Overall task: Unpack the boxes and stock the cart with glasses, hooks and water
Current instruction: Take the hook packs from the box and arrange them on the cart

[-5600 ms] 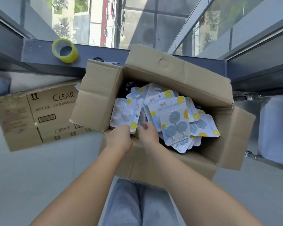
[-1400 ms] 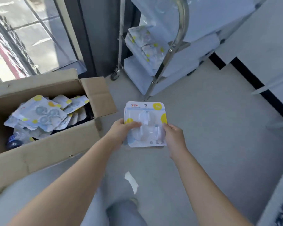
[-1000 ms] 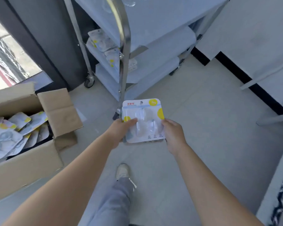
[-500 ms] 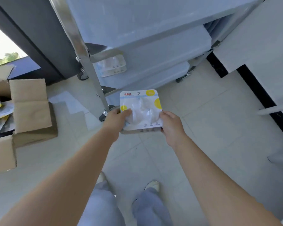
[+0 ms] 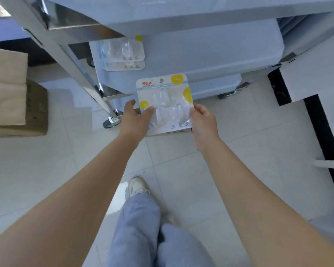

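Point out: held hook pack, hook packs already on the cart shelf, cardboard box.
held hook pack (image 5: pixel 165 97), head view, clear blister front.
hook packs on the cart shelf (image 5: pixel 123 53), head view, top pack's blister.
cardboard box (image 5: pixel 7 89), head view, near flap.

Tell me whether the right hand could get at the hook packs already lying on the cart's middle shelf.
Probably not yet: the right hand grips the held stack of clear hook packs; otherwise the shelved hook packs lie unobstructed ahead.

arms: bare to the frame edge, no sleeves seen | left hand (image 5: pixel 132 120), right hand (image 5: pixel 203 124): no gloves | trousers (image 5: pixel 141 228): loose, pale blue-grey | shoe (image 5: pixel 136 186): white, low
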### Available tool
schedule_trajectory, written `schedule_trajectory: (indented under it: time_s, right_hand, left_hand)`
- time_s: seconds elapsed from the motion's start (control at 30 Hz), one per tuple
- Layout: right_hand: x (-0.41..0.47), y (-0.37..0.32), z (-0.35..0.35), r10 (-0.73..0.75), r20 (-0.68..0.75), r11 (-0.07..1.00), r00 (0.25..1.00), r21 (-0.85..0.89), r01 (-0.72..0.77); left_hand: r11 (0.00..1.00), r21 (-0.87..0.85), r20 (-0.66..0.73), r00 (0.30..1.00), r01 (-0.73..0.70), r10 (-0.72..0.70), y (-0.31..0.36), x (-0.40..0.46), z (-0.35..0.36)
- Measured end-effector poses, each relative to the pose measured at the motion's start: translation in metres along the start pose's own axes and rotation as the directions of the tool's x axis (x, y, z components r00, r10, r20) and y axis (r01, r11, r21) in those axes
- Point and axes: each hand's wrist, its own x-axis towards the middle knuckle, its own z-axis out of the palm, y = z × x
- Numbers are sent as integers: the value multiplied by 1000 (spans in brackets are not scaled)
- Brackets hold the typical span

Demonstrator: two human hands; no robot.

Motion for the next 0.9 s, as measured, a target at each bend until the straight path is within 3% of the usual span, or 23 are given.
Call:
schedule_trajectory:
  time_s: [0.23, 0.33, 0.57, 0.73, 0.9]
  right_hand:
    - [66, -16, 1, -128, 16, 989, 992, -69, 129]
    - [107, -29, 1, -215, 55, 970, 975, -107, 220]
    - [188, -50, 6, -532, 62, 821, 844, -204, 533]
    - [226, -74, 18, -636, 95, 745, 766, -184, 641]
    - [250, -93, 42, -651, 148, 735, 745, -121, 667]
  left_hand:
    - [982, 79, -95, 980, -170, 178, 16, 45, 33]
    - [944, 128, -119, 940, -304, 319, 26, 71, 52]
    - [820, 373, -150, 844, -434, 514, 51, 127, 94]
    - [801, 323, -163, 804, -504, 572, 75, 169, 97]
    - [807, 221, -146, 800, -547, 582, 96, 191, 87]
